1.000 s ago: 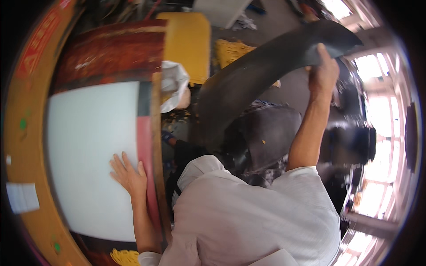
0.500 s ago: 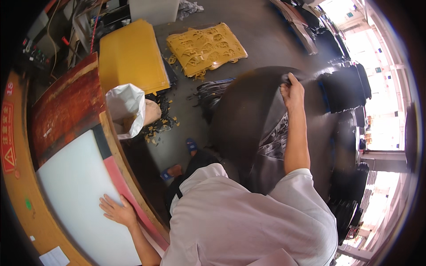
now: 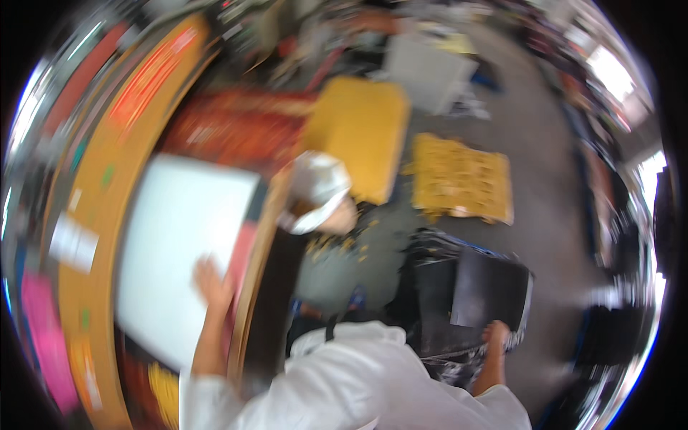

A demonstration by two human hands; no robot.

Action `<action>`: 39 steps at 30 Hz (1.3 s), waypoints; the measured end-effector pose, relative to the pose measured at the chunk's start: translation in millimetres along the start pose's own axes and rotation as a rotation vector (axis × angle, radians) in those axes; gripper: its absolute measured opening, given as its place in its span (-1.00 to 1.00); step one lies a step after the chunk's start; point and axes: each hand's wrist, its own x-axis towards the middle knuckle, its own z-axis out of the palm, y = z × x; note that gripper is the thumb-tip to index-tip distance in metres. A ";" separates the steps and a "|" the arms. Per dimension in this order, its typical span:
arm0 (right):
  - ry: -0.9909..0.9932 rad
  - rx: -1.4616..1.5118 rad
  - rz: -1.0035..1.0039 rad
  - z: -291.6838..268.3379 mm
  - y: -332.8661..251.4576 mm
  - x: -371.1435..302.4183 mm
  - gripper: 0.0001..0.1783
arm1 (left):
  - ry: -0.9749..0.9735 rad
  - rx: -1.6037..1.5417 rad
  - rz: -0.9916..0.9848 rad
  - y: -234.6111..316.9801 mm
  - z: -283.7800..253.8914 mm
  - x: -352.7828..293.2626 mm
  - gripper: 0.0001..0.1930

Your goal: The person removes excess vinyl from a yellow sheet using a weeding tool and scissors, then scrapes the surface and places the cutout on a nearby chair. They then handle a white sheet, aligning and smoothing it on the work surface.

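Note:
My left hand [image 3: 212, 283] lies on the white board [image 3: 183, 244] at its right side, fingers stretched out and smeared by motion. To the right, low down, my right hand [image 3: 496, 333] is at the near edge of a stack of black sheets [image 3: 438, 308]. A smaller dark grey sheet [image 3: 481, 283] lies on top of that stack, its near right corner close to my right hand. The fingers of this hand are curled and blurred; whether they pinch a sheet's edge does not show.
A pink-and-wood edge [image 3: 252, 301] borders the board. Beyond stand a white sack [image 3: 319, 190], a stack of yellow sheets [image 3: 362, 129] and a pile of cut-out yellow sheets [image 3: 462, 179]. Scraps litter the floor [image 3: 387, 244]. More black stacks [image 3: 609, 337] stand at the right.
My view has swung left. The large black sheet my right hand held up is no longer raised, and that hand is lower, by the stack. My left hand stays on the white board.

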 end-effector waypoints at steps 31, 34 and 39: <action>0.001 -0.373 -1.517 320.6 -891.4 -243.6 -0.34 | 0.294 -0.704 -1.358 -178.0 -44.0 -267.2 -0.41; -0.140 -0.351 -1.428 315.9 -902.3 -244.7 -0.36 | 0.356 -0.598 -1.462 -170.7 -41.3 -256.5 -0.42; -0.282 -0.335 -1.093 305.4 -913.5 -280.7 -0.38 | 0.425 -0.359 -1.504 -158.2 -36.6 -238.8 -0.47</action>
